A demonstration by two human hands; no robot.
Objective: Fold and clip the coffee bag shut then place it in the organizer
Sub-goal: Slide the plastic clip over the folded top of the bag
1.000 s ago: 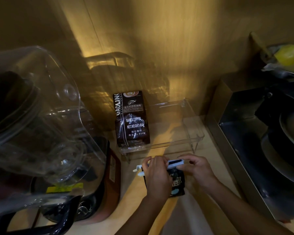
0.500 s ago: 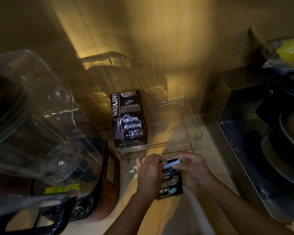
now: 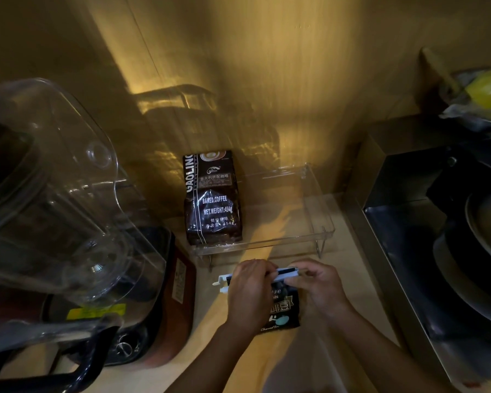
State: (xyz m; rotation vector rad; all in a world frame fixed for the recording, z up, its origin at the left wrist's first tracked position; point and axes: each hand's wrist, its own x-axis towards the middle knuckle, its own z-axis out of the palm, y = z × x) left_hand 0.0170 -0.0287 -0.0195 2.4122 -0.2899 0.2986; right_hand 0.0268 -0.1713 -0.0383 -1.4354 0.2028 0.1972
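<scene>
1. A large clear blender jug (image 3: pixel 48 199) fills the left of the view, seated on a dark base (image 3: pixel 153 321) with a red-brown side panel and a yellow label.
2. At the right stands a steel hob recess (image 3: pixel 394 222) holding dark pans (image 3: pixel 482 251); above it sits something yellow (image 3: pixel 488 87), too blurred to name.
3. The pale wooden surface (image 3: pixel 338 279) runs between them, dim and lit in warm streaks, backed by a wooden wall.
4. A clear acrylic organizer (image 3: pixel 318 211) stands on thin wire legs against the wall, behind the hands.
5. A tall dark coffee bag marked "BAKED COFFEE" (image 3: pixel 211 199) stands upright in the organizer's left end.
6. A smaller dark coffee bag (image 3: pixel 282 310) lies on the surface just in front of the organizer, between both hands, its top edge under a clip.
7. The left hand (image 3: pixel 248 293) covers the bag's left part; its grip is closed on the clip, fingers curled over it.
8. The right hand (image 3: pixel 321 287) pinches the clip's right end, so its grip is closed on it as well.
9. The white sealing clip (image 3: pixel 285 277) lies across the bag's top, its left end poking out past the left hand.
</scene>
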